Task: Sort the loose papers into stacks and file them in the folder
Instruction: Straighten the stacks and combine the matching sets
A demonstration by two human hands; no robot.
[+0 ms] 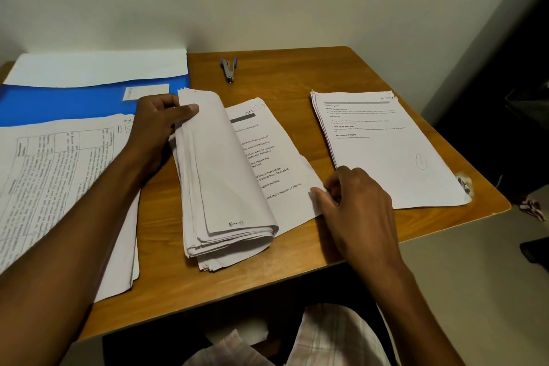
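- Papers in the middle of the wooden worktop [341,68] form a thick middle stack [225,181], its upper sheets curled over leftward into a fat roll, baring a printed page [279,157] beneath.
- Left hand [157,128] grips the rolled-back sheets at their far left edge, thumb laid across the top of the roll and fingers curled behind it.
- Right hand [353,202] sits at the right edge of the bared page, fingers bent; the thumb and fingertips seem to pinch that page's edge, though the contact is partly hidden by the knuckles.
- Right stack [395,157] of printed sheets lies flat just beyond the right hand, apart from the middle stack, its near corner reaching the worktop's right edge.
- Left stack [59,187], topped by a sheet with a printed table, lies under the left forearm and hangs off the near edge.
- Blue folder [59,101] lies flat at the far left, partly under the left stack, with a blank white sheet [98,68] behind it.
- Staple remover [228,70] with blue grips rests near the far edge, well apart from both hands.
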